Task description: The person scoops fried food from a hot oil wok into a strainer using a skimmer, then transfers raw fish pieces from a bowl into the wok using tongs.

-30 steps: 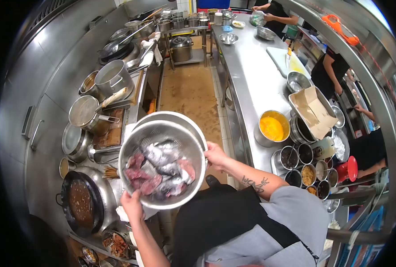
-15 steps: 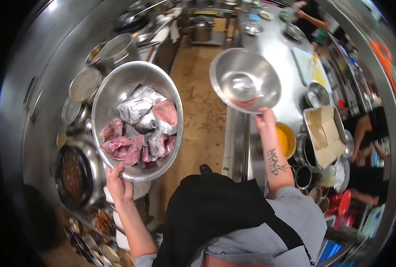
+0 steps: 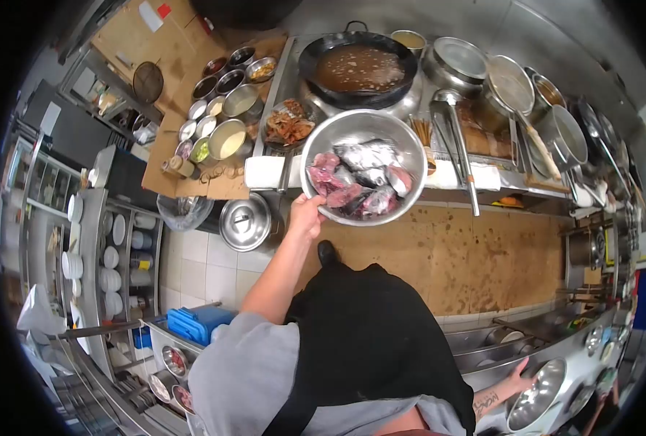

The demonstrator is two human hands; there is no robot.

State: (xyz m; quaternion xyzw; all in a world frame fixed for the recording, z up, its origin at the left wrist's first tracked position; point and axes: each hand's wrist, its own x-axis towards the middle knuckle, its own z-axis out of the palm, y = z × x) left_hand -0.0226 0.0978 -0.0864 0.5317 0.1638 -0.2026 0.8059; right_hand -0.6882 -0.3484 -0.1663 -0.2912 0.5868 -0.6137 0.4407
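Two metal bowls on the go here. Standing around the fish bowl (image 3: 326, 138): a black wok (image 3: 307, 64) right behind it, bamboo sticks (image 3: 420, 131) just beside it, and a long metal handle (image 3: 466, 163) poking past the stove edge. White cloth (image 3: 450, 174) lies along that edge, and a lidded pot (image 3: 243, 221) sits on the floor near the left forearm.

The fish bowl has silvery fish chunks (image 3: 366, 163) and pinkish-red bits in it. The wok's got foamy brown liquid (image 3: 359, 69), and a smaller bowl next to it holds orange-brown pieces (image 3: 289, 125).

Hands: the left hand (image 3: 306, 216) is curled tight on the fish bowl's rim, up at the stove front. The right hand (image 3: 516, 378) is way off at the second bowl (image 3: 538, 396) by the tabletop (image 3: 574, 373), fingers partly spread at its rim; can't tell if it's gripping.
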